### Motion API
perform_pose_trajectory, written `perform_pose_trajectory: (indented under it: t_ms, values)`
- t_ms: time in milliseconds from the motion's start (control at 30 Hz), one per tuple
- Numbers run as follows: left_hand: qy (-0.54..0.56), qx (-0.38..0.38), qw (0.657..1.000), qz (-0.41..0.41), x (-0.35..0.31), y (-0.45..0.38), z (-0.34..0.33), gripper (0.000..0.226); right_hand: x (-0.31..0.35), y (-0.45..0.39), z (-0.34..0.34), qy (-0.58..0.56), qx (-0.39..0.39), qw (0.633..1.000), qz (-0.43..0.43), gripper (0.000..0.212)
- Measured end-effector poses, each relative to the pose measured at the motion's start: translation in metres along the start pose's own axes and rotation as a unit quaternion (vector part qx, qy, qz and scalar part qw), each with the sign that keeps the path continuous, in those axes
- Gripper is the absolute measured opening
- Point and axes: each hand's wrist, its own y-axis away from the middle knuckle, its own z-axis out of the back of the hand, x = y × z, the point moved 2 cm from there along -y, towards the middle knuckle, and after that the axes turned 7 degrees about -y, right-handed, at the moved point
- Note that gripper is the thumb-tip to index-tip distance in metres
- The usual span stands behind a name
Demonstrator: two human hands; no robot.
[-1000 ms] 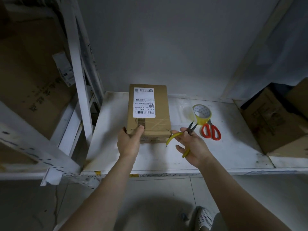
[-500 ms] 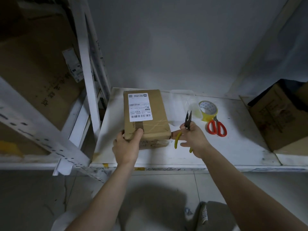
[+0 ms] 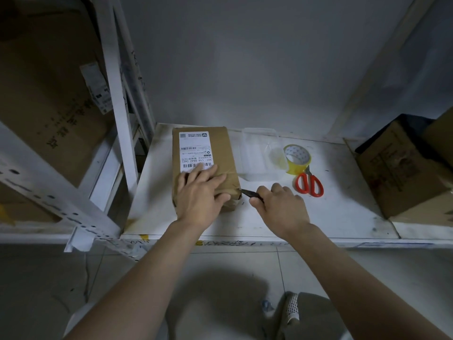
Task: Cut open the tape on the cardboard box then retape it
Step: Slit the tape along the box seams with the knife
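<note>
Brown cardboard box point(image 3: 204, 153) with a white shipping label lies on the white shelf board point(image 3: 331, 207), near its left end — my left hand point(image 3: 199, 192) rests flat on its near top, fingers straight. My right hand point(image 3: 279, 204) grips small dark-bladed snips point(image 3: 250, 193), tip touching the box's near right corner; yellow tape roll point(image 3: 297, 158) and red-handled scissors point(image 3: 309, 184) lie well to the right.

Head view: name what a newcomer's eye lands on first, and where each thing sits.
The cardboard box on the white shelf, with the left hand flat on its near end. The right hand puts a dark snips tip to the box's near right corner. Beyond lie yellow tape and red-handled scissors.
</note>
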Motion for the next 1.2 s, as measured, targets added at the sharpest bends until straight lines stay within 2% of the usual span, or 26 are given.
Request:
perform_pose_trajectory:
  t_ms: [267,633,733,800,833,967,1200]
  values:
    - [0.015,0.002,1.000,0.027,-0.002,-0.003,0.003,0.051,0.005,0.000,0.003,0.051,-0.017,0.998,-0.023,0.044]
    - [0.019,0.002,0.999,0.031,-0.001,-0.004,0.005,0.051,0.007,-0.006,-0.003,0.028,-0.027,0.999,0.001,0.041]
    - [0.017,0.000,0.999,0.028,-0.002,-0.003,0.004,0.050,0.008,-0.008,0.009,-0.002,-0.078,0.997,0.013,0.040]
    - [0.015,-0.006,0.999,0.028,-0.001,-0.004,0.002,0.049,0.004,-0.020,0.024,-0.040,-0.132,0.990,-0.003,0.039]
    - [0.013,-0.002,1.000,0.025,-0.003,-0.004,0.002,0.049,-0.001,-0.025,0.029,-0.057,-0.135,0.989,-0.021,0.038]
    - [0.007,-0.014,1.000,0.011,-0.001,-0.003,0.003,0.049,-0.021,-0.037,0.017,-0.105,-0.081,0.986,-0.098,0.038]
    - [-0.010,-0.050,0.999,-0.004,0.004,-0.005,-0.004,0.055,-0.037,-0.067,-0.005,-0.118,-0.064,0.970,-0.202,0.043]
